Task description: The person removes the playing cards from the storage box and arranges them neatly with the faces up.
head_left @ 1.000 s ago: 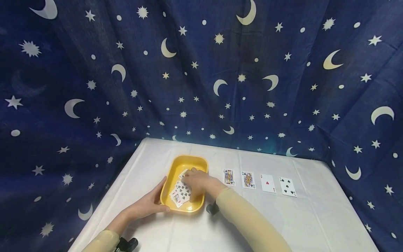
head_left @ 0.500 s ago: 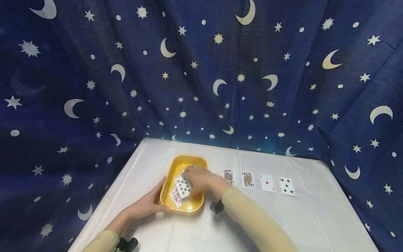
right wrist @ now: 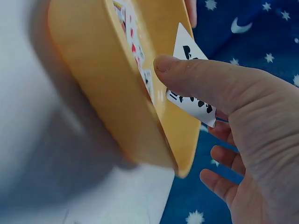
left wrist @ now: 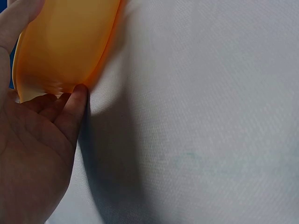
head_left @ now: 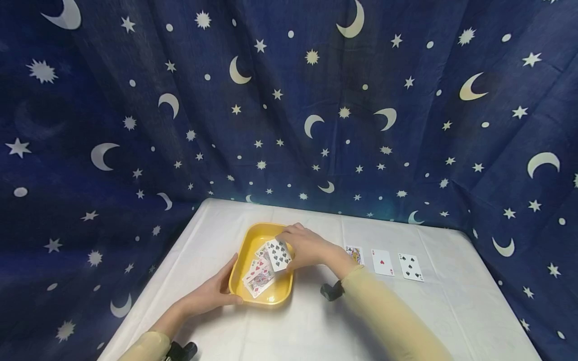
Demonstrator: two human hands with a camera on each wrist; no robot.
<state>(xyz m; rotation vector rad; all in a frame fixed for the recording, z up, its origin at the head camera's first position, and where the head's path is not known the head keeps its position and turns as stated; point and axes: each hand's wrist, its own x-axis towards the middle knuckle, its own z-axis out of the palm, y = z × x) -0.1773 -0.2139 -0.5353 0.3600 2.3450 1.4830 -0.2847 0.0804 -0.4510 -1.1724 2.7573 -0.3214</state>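
My right hand (head_left: 311, 249) pinches a playing card (head_left: 278, 254) with many black spades between thumb and fingers, over the right rim of a yellow tray (head_left: 236, 286). In the right wrist view the thumb lies across the face of the spade card (right wrist: 190, 106). Inside the tray are several loose cards (head_left: 258, 278), face up and overlapping, among them a red-pip card and a face card. My left hand (head_left: 209, 294) holds the tray at its near left side. The left wrist view shows the fingers of that hand (left wrist: 44, 126) against the tray's wall (left wrist: 70, 46).
On the white tablecloth (head_left: 451, 301) to the right lie a face card (head_left: 354, 254) partly behind the right arm, an ace of hearts (head_left: 383, 262) and a card of spades (head_left: 411, 267). A dark blue curtain (head_left: 289, 125) with moons and stars hangs behind.
My right hand has lifted the spade card from the pile and moved it right to the tray's rim. The cards beneath show more, and the leftmost laid-out card is now hidden. My left hand stays put.
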